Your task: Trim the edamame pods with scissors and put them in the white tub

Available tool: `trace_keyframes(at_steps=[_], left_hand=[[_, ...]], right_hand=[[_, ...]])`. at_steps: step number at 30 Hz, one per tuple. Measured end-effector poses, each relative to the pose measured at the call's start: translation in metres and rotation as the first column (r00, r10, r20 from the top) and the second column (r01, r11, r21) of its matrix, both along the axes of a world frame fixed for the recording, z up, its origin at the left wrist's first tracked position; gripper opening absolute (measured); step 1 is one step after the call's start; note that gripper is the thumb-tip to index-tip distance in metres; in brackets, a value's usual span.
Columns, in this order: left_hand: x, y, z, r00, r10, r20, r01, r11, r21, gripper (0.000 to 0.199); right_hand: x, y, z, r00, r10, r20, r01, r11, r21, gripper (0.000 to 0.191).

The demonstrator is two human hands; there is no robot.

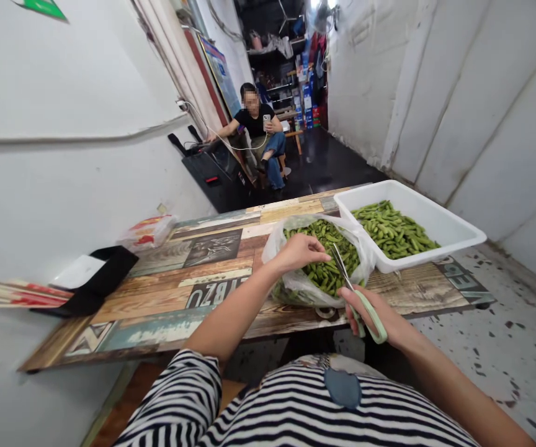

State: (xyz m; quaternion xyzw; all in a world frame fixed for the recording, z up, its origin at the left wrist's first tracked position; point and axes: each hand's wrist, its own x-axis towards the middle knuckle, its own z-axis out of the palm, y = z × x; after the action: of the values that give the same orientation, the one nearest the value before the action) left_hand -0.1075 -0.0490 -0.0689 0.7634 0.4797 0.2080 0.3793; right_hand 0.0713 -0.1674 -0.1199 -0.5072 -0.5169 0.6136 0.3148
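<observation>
The right hand [383, 305] is gripping scissors [368, 308], the left hand [301, 251] is pinching over the pods [324, 234], maybe holding one, so snipping is likely needing careful aim next.

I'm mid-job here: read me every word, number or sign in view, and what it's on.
"N" or "Z", depending which way up: table, left end.
Letters including "Z" and "B", word uncertain: table, middle.
Perhaps "VEB", uncertain: table, right end.
Too small or blurred: wall poster, packet, shelf boxes, black case.
None I can make out: scissors, bag, tray.
</observation>
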Motion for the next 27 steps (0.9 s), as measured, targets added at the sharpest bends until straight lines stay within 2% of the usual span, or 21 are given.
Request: trace_keyframes(at_steps=[4, 7, 10, 13, 15, 17, 19, 21, 23, 27], left_hand=[[0.003, -0.007, 0.000, 0.998, -0.037, 0.041, 0.037, 0.999, -0.016, 0.031], [0.003, -0.009, 0.000, 0.996, -0.056, 0.067, 0.060, 0.996, -0.061, 0.031], [0.001, -0.010, 0.001, 0.994, -0.037, 0.102, 0.057, 0.978, -0.203, 0.031], [0.001, -0.010, 0.000, 0.978, 0.068, 0.197, 0.009, 0.931, -0.366, 0.029], [0.002, -0.010, -0.002, 0.922, 0.181, 0.343, -0.002, 0.887, -0.462, 0.028], [0.003, -0.010, -0.004, 0.811, 0.287, 0.510, 0.020, 0.857, -0.515, 0.029], [0.005, -0.011, -0.007, 0.687, 0.360, 0.631, 0.029, 0.854, -0.519, 0.027], [0.007, -0.014, -0.010, 0.617, 0.394, 0.681, 0.033, 0.852, -0.523, 0.025], [0.009, -0.017, -0.012, 0.608, 0.398, 0.687, 0.041, 0.849, -0.527, 0.024], [0.014, -0.024, -0.014, 0.642, 0.391, 0.660, 0.006, 0.857, -0.515, 0.025]], right_hand=[[-0.002, 0.001, 0.009, 0.996, 0.034, 0.082, -0.041, 0.995, 0.094, 0.034], [-0.003, -0.001, 0.009, 0.988, 0.025, 0.153, -0.044, 0.991, 0.125, 0.035], [-0.005, 0.000, 0.002, 0.985, 0.003, 0.174, -0.025, 0.992, 0.121, 0.037], [-0.005, 0.002, -0.004, 0.991, -0.038, 0.127, 0.031, 0.998, 0.055, 0.039], [-0.005, 0.003, -0.003, 0.993, -0.097, 0.065, 0.097, 0.995, 0.005, 0.040], [-0.003, 0.003, 0.001, 0.991, -0.133, -0.021, 0.133, 0.991, -0.015, 0.042], [-0.002, 0.002, 0.008, 0.991, -0.102, -0.085, 0.103, 0.995, 0.002, 0.046], [-0.001, 0.000, 0.013, 0.996, -0.048, -0.071, 0.051, 0.998, 0.036, 0.049], [-0.001, -0.001, 0.016, 1.000, -0.019, -0.014, 0.020, 0.998, 0.059, 0.049], [-0.003, -0.001, 0.014, 0.999, 0.001, 0.043, -0.006, 0.994, 0.111, 0.047]])
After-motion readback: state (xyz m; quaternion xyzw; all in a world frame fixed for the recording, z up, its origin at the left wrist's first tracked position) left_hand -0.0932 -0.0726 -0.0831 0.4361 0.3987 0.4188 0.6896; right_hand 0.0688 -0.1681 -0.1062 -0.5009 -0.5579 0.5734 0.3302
